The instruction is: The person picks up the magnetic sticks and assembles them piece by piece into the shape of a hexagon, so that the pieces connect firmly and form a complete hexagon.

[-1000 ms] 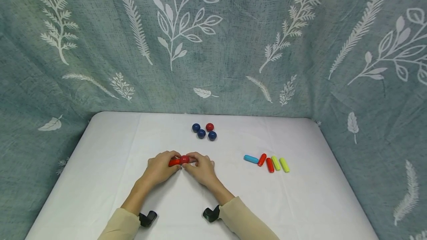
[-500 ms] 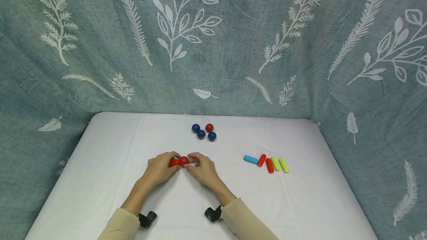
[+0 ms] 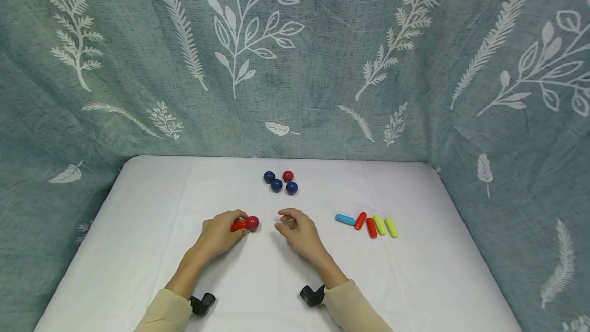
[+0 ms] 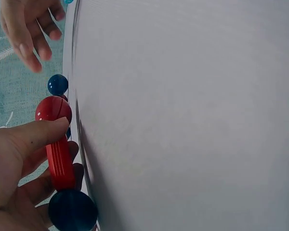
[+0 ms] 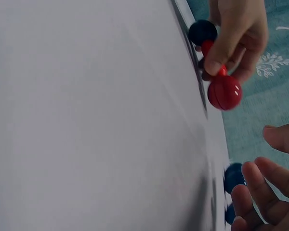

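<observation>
My left hand (image 3: 220, 232) grips a red rod (image 4: 61, 166) between thumb and fingers. A red ball (image 3: 252, 223) sits on the rod's right end, toward my other hand. At the opposite end is a dark blue ball (image 4: 73, 211), which the left hand hides in the head view. The red ball has a visible groove across it. My right hand (image 3: 300, 234) holds nothing; its fingers are loosely bent, a short way right of the red ball. In the right wrist view its fingertips (image 5: 250, 168) are spread apart from the thumb.
Several dark blue balls (image 3: 292, 188) and one red ball (image 3: 288, 175) lie at the back of the white table (image 3: 152, 209). To the right lie a blue rod (image 3: 345, 220), two red rods (image 3: 371, 228) and two yellow-green rods (image 3: 391, 227). A patterned curtain (image 3: 295, 65) hangs behind.
My right hand has let go at the red ball and moved away to the right. The left hand has stayed nearly in place, still holding the red rod with the ball on it.
</observation>
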A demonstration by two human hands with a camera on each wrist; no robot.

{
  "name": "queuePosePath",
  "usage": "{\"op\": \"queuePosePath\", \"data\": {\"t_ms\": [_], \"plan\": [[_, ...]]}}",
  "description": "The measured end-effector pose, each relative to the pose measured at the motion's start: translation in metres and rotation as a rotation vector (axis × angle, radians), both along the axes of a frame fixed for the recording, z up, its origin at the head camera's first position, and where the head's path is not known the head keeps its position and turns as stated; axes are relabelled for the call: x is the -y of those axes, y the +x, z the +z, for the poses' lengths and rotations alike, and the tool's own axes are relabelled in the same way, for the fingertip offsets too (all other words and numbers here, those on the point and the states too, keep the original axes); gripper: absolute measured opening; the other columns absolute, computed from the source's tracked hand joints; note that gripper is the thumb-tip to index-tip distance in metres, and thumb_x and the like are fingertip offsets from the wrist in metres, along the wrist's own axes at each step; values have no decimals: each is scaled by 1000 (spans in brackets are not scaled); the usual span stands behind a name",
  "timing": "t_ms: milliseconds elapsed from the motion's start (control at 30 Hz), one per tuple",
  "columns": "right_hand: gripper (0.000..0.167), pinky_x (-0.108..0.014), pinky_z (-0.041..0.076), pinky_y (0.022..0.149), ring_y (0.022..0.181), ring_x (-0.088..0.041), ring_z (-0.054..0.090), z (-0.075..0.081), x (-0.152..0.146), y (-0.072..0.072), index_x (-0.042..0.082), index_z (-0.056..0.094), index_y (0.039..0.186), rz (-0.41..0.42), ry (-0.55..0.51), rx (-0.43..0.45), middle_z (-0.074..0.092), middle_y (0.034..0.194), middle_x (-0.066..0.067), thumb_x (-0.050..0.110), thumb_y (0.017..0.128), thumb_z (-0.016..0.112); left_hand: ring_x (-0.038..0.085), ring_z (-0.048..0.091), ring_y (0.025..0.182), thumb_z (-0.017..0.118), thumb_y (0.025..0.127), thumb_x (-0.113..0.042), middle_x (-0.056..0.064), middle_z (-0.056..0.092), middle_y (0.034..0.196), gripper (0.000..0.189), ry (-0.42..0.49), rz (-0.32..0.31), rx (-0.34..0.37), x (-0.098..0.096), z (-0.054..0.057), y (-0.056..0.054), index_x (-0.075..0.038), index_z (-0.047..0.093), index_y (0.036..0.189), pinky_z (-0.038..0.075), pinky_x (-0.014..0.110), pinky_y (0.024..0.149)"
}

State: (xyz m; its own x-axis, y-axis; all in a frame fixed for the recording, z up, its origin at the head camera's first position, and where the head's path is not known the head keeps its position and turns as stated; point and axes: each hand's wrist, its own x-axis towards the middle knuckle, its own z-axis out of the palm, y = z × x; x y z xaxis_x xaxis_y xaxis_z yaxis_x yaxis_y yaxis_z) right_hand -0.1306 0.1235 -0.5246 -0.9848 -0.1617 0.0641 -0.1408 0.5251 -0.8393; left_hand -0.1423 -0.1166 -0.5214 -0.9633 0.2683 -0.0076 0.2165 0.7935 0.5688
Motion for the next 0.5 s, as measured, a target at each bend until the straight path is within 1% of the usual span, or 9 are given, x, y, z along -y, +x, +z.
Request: {"op": "queuePosePath", "data": {"t_ms": [200,267,433,500], "plan": [[31,-35,47,75,89,-18,59,7,-32,8,9,68,120,-56,13,-21,67,102,-2,19,92,74,22,62,96,79,87,-20,3,70,105,30,0,-1,8,-1,-1,0,-15,70,114,41,54,81],[31,-35,47,74,89,-18,59,9,-45,11,8,69,120,-79,20,-16,67,102,-2,19,91,75,22,62,97,79,87,-20,3,70,106,30,4,1,17,-1,-1,0,-15,70,115,41,54,82],[30,-33,47,72,87,-18,59,12,-73,21,8,69,119,-129,33,-18,69,102,-4,19,91,75,24,62,98,79,87,-21,4,70,107,31,7,3,27,-1,-2,0,-15,70,116,40,55,83],[30,-32,47,71,87,-18,59,11,-82,25,8,70,118,-154,37,-25,70,101,-5,17,90,76,24,62,99,79,87,-21,5,70,108,31,11,2,27,-1,-3,0,-15,70,117,40,56,83]]}}
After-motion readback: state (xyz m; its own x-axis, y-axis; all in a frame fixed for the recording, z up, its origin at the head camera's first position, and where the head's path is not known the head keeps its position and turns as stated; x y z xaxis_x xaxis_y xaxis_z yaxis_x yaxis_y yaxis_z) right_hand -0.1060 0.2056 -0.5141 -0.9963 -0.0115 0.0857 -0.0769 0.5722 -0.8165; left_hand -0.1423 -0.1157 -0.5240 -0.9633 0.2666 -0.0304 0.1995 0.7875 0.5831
